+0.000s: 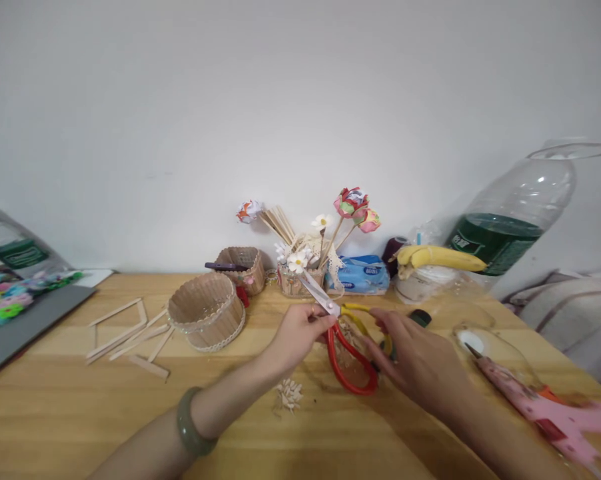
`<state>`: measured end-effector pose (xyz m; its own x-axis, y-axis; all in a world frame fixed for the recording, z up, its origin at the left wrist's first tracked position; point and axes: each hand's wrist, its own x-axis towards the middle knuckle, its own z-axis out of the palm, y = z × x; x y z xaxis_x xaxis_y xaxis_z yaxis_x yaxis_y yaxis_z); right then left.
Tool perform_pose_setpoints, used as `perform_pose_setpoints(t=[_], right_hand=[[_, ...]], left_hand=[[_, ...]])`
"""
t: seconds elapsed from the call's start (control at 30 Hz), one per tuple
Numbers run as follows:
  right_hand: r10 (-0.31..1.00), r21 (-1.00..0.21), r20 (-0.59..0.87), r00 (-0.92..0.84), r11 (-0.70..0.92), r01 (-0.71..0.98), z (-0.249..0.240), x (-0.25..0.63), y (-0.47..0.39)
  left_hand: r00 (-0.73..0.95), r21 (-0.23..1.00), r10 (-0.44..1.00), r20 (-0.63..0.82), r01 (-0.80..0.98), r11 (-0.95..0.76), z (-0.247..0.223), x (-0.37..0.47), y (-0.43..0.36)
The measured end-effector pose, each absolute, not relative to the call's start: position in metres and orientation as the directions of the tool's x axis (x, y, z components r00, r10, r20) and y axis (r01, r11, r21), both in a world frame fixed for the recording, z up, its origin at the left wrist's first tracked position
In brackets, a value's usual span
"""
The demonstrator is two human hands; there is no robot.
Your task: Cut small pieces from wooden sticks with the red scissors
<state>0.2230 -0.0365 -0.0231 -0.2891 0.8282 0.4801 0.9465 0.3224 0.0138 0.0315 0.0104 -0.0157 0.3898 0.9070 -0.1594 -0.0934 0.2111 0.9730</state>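
A pair of scissors (348, 363) lies between my hands, its blades pointing away and up to the left. One handle loop is red; the yellow loop beside it appears to belong to the same scissors. My left hand (300, 333), with a ring and a green bangle, pinches them near the pivot. Around the yellow loop, the fingers of my right hand (413, 353) are curled. Behind the loops, a pile of small wood bits (350, 340) is partly covered. More short pale pieces (289, 395) lie in a little heap on the table, right of my left forearm.
Left stand a round stick basket (205, 312), a smaller basket (248, 270) and loose craft sticks (130, 337). Behind are a flower holder (300, 283), a blue tissue pack (363, 275) and bananas (440, 257). A pink glue gun (540, 407) and a large bottle (515, 213) are right.
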Motion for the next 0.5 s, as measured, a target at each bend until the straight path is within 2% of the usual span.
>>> perform_pose_setpoints(t=[0.1,0.23,0.37,0.5], right_hand=[[0.831,-0.137,0.479,-0.282,0.388,0.911,-0.020,0.206,-0.043],[0.877,-0.433,0.449,-0.172,0.382,0.816,-0.015,0.190,-0.033],[0.908,-0.720,0.418,0.019,0.318,0.616,-0.013,0.184,-0.023],[0.941,-0.904,0.309,0.137,0.246,0.351,-0.016,0.189,-0.019]], left_hand=[[0.393,0.975,0.915,-0.090,-0.151,0.161,-0.001,0.033,0.005],[0.411,0.978,0.911,-0.025,-0.177,0.107,0.017,0.030,0.000],[0.391,0.992,0.920,-0.007,-0.115,0.056,0.025,0.015,0.005],[0.291,0.989,0.956,-0.030,-0.132,0.071,0.017,0.003,0.009]])
